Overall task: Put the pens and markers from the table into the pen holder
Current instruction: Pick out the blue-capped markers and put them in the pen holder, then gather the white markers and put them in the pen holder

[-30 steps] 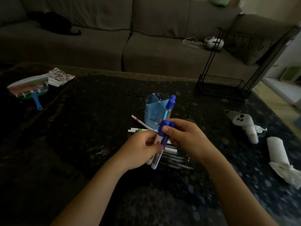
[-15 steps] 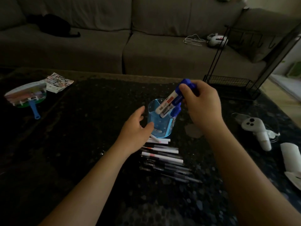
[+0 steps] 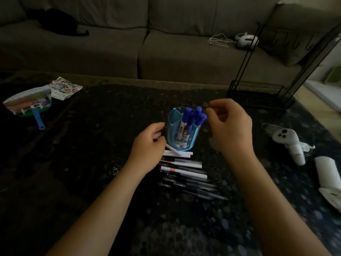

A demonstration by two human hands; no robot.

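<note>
A clear blue pen holder with inner dividers stands mid-table. Three blue-capped markers stand inside it, caps up. A row of several white and dark pens lies on the table just in front of the holder. My right hand hovers just right of the holder's rim, fingers loosely curled and holding nothing. My left hand rests low at the holder's left side, fingers closing on a thin white pen that lies against the holder's base.
A hand fan and a printed sheet lie at the far left. A black wire rack stands at the back right. A white controller and rolled white paper lie at the right. A sofa is beyond.
My right hand has dropped the two blue markers into the holder and let go, drawing back to the right. My left hand has moved down onto the white pen at the holder's base.
</note>
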